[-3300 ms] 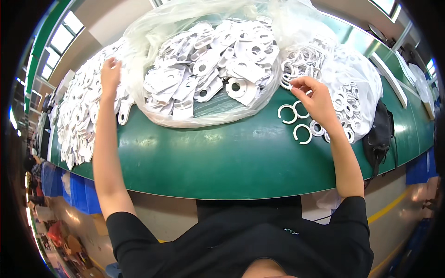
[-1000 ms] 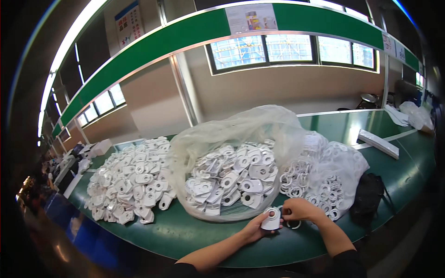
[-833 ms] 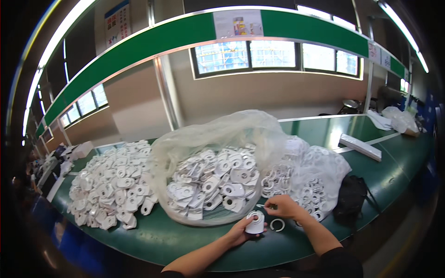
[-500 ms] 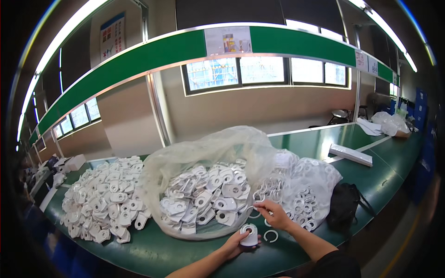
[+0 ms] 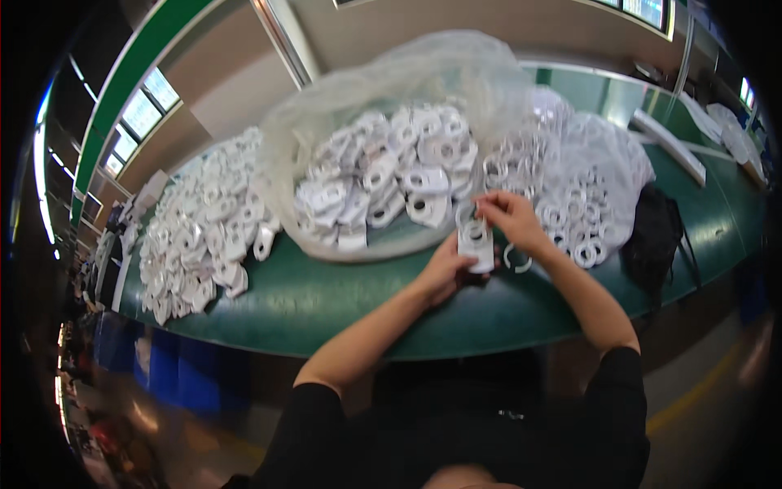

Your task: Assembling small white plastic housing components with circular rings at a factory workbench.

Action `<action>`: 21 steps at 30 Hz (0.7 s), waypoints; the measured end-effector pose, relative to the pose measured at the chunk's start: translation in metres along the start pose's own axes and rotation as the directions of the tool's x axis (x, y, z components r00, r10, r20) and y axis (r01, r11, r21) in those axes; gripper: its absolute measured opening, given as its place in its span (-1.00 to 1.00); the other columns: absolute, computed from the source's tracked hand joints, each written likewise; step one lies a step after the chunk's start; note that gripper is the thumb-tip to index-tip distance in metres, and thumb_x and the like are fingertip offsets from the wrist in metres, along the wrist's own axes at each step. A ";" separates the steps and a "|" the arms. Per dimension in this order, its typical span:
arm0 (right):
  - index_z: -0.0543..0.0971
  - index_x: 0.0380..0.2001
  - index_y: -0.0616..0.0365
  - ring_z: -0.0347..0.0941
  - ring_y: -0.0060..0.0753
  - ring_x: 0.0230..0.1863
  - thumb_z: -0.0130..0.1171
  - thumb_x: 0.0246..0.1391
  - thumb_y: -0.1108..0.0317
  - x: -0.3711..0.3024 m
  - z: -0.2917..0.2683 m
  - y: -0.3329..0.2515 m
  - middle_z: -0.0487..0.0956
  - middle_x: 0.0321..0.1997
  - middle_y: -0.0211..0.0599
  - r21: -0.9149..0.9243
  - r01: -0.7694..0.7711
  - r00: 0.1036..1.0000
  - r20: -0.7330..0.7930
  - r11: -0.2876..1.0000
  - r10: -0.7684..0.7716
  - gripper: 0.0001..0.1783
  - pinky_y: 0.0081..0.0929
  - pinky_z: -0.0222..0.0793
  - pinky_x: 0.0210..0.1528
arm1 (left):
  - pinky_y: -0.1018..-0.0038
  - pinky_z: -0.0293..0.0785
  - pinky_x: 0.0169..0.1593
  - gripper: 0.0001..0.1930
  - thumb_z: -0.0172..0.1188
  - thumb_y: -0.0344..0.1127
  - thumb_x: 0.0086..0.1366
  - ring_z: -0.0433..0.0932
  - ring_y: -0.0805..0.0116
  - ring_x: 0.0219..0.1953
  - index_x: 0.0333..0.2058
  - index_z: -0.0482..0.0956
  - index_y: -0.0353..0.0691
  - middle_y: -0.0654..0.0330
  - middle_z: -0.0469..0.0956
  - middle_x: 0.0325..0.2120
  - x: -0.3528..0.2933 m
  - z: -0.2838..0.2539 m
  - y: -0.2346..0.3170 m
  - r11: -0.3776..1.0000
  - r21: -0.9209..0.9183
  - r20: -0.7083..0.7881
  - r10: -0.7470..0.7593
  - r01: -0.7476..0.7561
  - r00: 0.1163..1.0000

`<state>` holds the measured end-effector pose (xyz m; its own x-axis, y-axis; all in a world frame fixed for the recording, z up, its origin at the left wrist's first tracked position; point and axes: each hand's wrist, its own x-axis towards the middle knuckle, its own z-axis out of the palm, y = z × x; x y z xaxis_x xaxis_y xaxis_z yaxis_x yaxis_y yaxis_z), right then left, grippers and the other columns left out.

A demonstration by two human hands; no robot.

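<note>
Left hand (image 5: 442,267) grasps one white plate (image 5: 481,254) by its squared lower end, thumb across the front, other fingers mostly hidden behind; this grip likely leaves the rounded end with the hole unobstructed and facing the right hand (image 5: 511,218). Right hand pinches a thin white ring (image 5: 466,213) between thumb and fingertips at the plate's upper end; a fingertip pinch presumably suits so slim a part and keeps the palm out of the way. Blur: cannot tell whether ring and plate touch. Both parts are held just in front of the large clear bag (image 5: 350,255), over the green table (image 5: 366,293), probably a comfortable spot where both hands meet. The bag's mouth gapes toward the person, which would make the plates (image 5: 391,175) inside easy to reach. A second heap of plates (image 5: 204,236) lies loose on the left, apparently kept separate from the bagged ones. To the right, more rings (image 5: 585,254) sit in and around a smaller clear bag (image 5: 607,138), on the ring-holding hand's side. One C-shaped ring (image 5: 517,260) lies alone just beside the held plate, within easy reach.
</note>
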<state>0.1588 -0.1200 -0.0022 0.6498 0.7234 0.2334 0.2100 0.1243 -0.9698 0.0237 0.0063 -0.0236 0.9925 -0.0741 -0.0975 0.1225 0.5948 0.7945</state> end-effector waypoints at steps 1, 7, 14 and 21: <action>0.55 -0.16 0.28 0.43 -0.67 -0.36 0.09 0.16 0.41 0.000 -0.003 -0.003 0.56 -0.38 -0.43 0.040 -0.013 1.000 0.016 0.999 0.013 -0.78 -0.67 0.38 -0.29 | 0.33 0.56 -0.16 -0.40 -0.03 -0.58 0.12 0.54 0.10 -0.07 0.18 0.13 -0.18 0.00 0.46 -0.03 0.000 0.002 0.002 0.999 0.031 0.005 0.008 -0.008 1.000; 0.55 -0.19 0.27 0.44 -0.67 -0.32 0.11 0.15 0.41 -0.012 -0.004 -0.016 0.56 -0.36 -0.43 0.014 -0.013 1.000 0.025 1.000 0.013 -0.80 -0.67 0.38 -0.27 | 0.46 0.57 -0.24 -0.44 -0.12 -0.61 0.13 0.56 0.17 -0.09 0.14 0.10 -0.18 0.03 0.43 -0.01 -0.006 0.010 0.005 0.992 0.121 -0.026 0.038 -0.035 0.999; 0.54 -0.23 0.30 0.44 -0.69 -0.32 0.12 0.14 0.42 -0.016 0.000 -0.015 0.56 -0.35 -0.42 -0.184 0.018 0.998 0.065 0.983 -0.007 -0.82 -0.66 0.38 -0.26 | 0.45 0.55 -0.28 -0.39 -0.15 -0.60 0.08 0.57 0.15 -0.11 0.16 0.05 -0.19 -0.02 0.43 0.00 -0.012 0.010 0.004 0.993 0.103 -0.033 0.058 -0.054 0.998; 0.57 -0.24 0.30 0.43 -0.70 -0.39 0.13 0.13 0.41 -0.011 -0.003 -0.020 0.58 -0.38 -0.44 -0.081 0.002 1.000 0.005 0.997 -0.001 -0.82 -0.68 0.35 -0.33 | 0.46 0.54 -0.29 -0.39 -0.16 -0.57 0.05 0.58 0.15 -0.13 0.15 0.07 -0.22 0.00 0.45 -0.04 -0.007 0.010 0.005 0.995 0.076 -0.043 0.064 -0.060 0.997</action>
<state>0.1494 -0.1326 0.0149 0.6457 0.7268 0.2341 0.2693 0.0702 -0.9605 0.0175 0.0019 -0.0127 0.9974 -0.0014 -0.0727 0.0622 0.5357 0.8421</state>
